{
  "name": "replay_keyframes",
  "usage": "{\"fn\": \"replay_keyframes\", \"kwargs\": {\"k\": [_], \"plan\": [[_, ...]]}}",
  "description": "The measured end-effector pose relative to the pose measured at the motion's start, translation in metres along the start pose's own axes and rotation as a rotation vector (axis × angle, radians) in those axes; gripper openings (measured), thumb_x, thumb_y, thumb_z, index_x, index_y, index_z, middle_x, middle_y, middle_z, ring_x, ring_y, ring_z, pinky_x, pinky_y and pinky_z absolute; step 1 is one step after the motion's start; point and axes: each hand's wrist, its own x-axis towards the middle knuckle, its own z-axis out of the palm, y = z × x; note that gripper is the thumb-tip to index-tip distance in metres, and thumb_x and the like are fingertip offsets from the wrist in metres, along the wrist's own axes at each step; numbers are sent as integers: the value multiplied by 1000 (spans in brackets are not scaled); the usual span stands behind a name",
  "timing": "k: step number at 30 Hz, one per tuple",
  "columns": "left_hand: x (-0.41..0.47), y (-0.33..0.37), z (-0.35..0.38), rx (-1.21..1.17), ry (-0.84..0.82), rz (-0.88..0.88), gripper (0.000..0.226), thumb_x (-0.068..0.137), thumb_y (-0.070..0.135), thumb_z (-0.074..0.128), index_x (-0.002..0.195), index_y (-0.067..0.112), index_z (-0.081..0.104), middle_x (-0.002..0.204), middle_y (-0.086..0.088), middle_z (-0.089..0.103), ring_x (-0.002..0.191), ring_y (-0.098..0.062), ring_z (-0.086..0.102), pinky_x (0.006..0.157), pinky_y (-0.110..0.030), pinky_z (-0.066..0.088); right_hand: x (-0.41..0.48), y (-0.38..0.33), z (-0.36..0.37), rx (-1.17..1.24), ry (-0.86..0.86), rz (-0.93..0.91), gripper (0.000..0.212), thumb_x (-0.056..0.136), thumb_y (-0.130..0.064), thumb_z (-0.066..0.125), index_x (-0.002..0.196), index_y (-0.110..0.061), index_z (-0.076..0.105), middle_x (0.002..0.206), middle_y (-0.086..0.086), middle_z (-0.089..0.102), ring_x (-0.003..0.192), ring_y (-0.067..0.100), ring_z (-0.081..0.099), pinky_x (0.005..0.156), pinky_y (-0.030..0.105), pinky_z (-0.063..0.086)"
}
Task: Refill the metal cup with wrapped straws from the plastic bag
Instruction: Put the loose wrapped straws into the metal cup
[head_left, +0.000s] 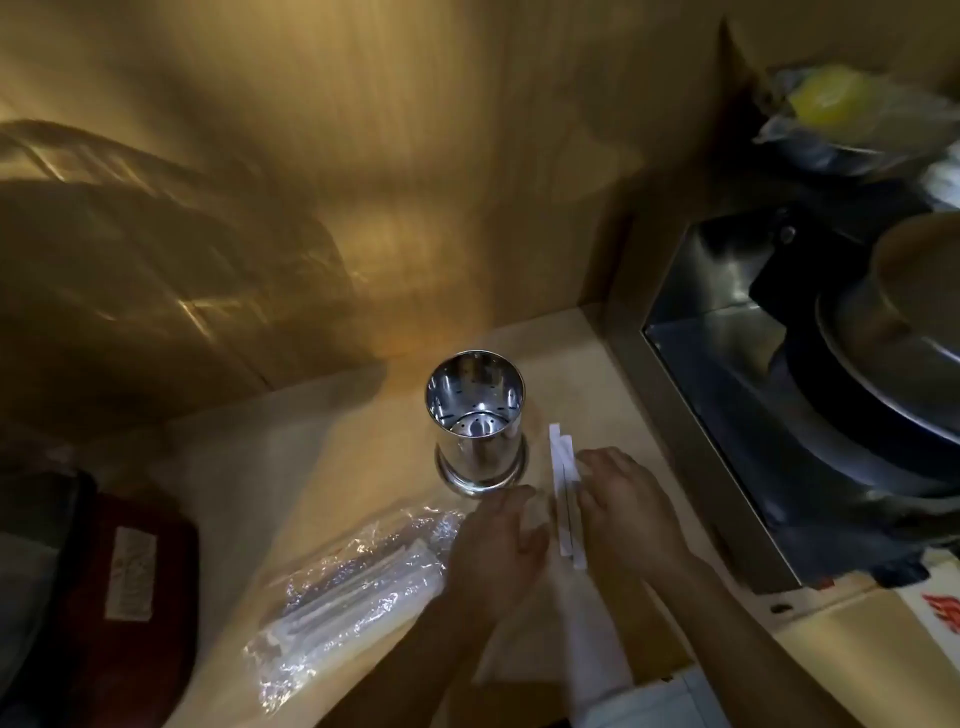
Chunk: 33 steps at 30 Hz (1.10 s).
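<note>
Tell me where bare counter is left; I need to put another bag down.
Free: the counter left of the metal cup, between the back wall and the plastic bag. Crowded: in front of the cup, where both hands gather wrapped straws.

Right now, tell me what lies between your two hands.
Head view: a few wrapped straws lie on the counter between the left hand and the right hand.

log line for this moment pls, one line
metal cup: upright, empty | wrapped straws: on counter, between both hands | left hand, right hand: gathering straws | plastic bag: lying left, straws inside
</note>
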Motion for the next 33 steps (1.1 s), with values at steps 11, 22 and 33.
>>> {"fn": "replay_keyframes", "kwargs": {"k": [11,22,33], "plan": [[-11,-40,61,473,-38,134,48,84,38,46,119,10,62,126,-12,63,117,-29,59,95,-42,50,-11,36,42,-4,-71,225,20,89,-24,46,105,-17,56,99,3,58,82,16,58,72,32,51],[-11,-55,74,493,-13,166,53,87,43,40,128,12,54,134,-10,57,126,-26,51,106,-37,26,5,41,51,8,-207,337,22,91,-22,47,111,-13,43,97,9,65,80,24,65,70,35,54],[-12,-57,78,462,73,203,50,84,40,47,124,12,58,132,-10,59,123,-26,54,104,-38,31,33,3,-20,1101,-83,333,15,81,-16,64,94,-22,68,83,-6,70,67,6,64,54,19,49]]}}
